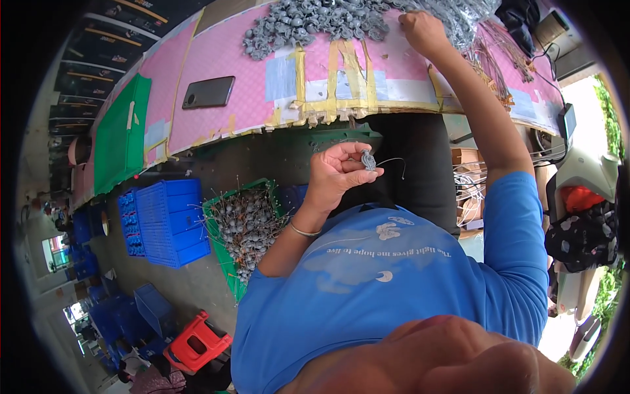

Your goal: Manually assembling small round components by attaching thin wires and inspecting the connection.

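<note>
My left hand (333, 172) is raised in front of my body, its thumb and fingers closed on a small grey plastic part (369, 160). A thin wire (394, 159) curves out to the right from beside that part. My right hand (425, 33) is stretched forward over the table, next to the right end of a heap of similar grey parts (315, 26). Its fingers are curled together, and what they pinch, if anything, is too small to make out. Clear plastic wrapping (462, 20) lies right beside this hand.
A dark phone (209, 92) lies on the pink, tape-patched table (252, 85). Thin wires (489, 62) are bundled at the right. Below the table, left of me, stand a green crate (226, 266) of wired grey parts, blue crates (174, 223) and a red stool (198, 343).
</note>
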`<state>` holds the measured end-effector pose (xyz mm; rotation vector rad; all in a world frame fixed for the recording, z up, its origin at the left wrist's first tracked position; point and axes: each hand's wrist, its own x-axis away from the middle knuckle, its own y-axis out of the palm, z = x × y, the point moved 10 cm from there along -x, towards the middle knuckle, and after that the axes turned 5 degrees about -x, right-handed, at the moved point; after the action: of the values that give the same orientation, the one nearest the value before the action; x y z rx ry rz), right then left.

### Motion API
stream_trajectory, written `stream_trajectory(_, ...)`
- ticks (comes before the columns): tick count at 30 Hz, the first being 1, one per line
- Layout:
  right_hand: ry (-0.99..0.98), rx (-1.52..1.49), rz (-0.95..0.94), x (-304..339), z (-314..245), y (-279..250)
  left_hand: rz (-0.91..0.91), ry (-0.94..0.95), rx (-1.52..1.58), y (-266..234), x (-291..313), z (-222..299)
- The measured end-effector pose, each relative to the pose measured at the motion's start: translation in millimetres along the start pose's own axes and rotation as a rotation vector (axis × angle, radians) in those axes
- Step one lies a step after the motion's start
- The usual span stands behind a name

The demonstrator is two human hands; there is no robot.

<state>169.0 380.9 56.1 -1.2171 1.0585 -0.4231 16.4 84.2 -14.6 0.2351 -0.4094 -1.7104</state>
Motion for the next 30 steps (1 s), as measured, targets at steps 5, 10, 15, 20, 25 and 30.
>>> stream_trajectory(5, 0.091, 0.020, 0.006, 8, -6, -15, 0.062, 0.108, -0.081, 1, -9, 17)
stream_trajectory(10, 0.059, -0.870, 0.158, 84, -116, -101, 0.183, 0.297, -0.240, -10, -1, 51)
stream_trajectory(15, 0.293, -1.474, -0.085, 158, -161, -81, 0.187, 0.319, -0.284, -12, -6, 56)
stream_trajectory(20, 0.261, -1.451, -0.199, 171, -172, -85, 0.206, 0.352, -0.328, -6, -3, 59)
stream_trajectory(25, 0.265, -1.378, -0.167, 176, -169, -85, 0.213, 0.365, -0.395, -3, 2, 61)
stream_trajectory(30, 0.298, -1.367, -0.143, 179, -164, -79, 0.199, 0.373, -0.508, -1, 3, 63)
